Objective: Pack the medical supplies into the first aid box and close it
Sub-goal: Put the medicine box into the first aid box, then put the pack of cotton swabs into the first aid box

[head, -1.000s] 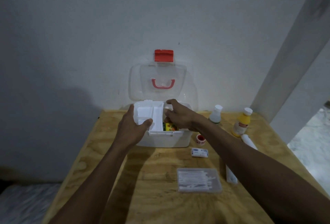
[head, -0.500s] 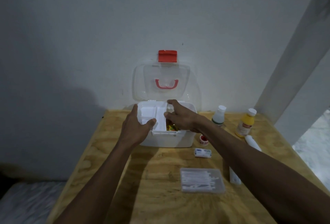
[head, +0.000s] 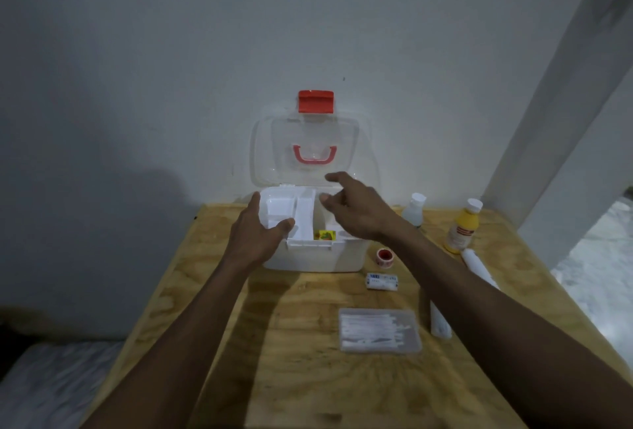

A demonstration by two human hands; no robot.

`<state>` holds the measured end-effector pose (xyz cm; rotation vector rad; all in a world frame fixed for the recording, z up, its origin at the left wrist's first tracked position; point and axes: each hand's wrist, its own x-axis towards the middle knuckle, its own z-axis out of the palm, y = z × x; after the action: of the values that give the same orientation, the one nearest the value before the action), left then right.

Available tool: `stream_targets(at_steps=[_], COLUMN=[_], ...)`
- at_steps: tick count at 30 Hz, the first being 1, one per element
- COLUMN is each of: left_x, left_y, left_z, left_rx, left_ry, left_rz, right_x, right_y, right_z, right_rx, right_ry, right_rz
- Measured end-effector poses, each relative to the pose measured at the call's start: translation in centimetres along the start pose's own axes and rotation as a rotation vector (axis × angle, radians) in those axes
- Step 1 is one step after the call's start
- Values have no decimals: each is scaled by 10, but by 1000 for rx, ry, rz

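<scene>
Plywood table [head: 308, 377] against grey wall [head: 137, 69], white pillar [head: 555, 113] right

No legible text anywhere on the table.
The small bandage roll [head: 382, 281] carries a blue printed band, the yellow bottle [head: 461, 230] a pale label with a red strip, and the little yellow packet [head: 324, 235] inside the first aid box [head: 315, 259] some coloured print; all are too blurred to read.
</scene>
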<state>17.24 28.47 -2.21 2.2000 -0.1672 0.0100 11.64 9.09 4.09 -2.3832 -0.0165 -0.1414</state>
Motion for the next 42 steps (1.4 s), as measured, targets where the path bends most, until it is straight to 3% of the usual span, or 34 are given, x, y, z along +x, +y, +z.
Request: stream_targets(at_steps=[3,5,14,22,38,42], left_x=[-1,-1,-5,-1,-7,-6], left_y=[1,2,6,-3,6,7], left_z=[0,0,1,-8,-3,1], left_rx=[-3,3,23,3,20,-2], left_ry=[-12,-17,-5,-49,-25,11], left_rz=[-14,-29,4,-20,22,28], right_x=[-34,-60,-160,-168,-164,-141], right_y=[6,17,83,103,83,63], right_z=[-16,-22,4,18,-5,-43], right_rx=[90,154,46,-45,-38,41], right_ry=[233,286,80,-43,-15,118], right_rz=[-89,-107,13,34,-23,-39])
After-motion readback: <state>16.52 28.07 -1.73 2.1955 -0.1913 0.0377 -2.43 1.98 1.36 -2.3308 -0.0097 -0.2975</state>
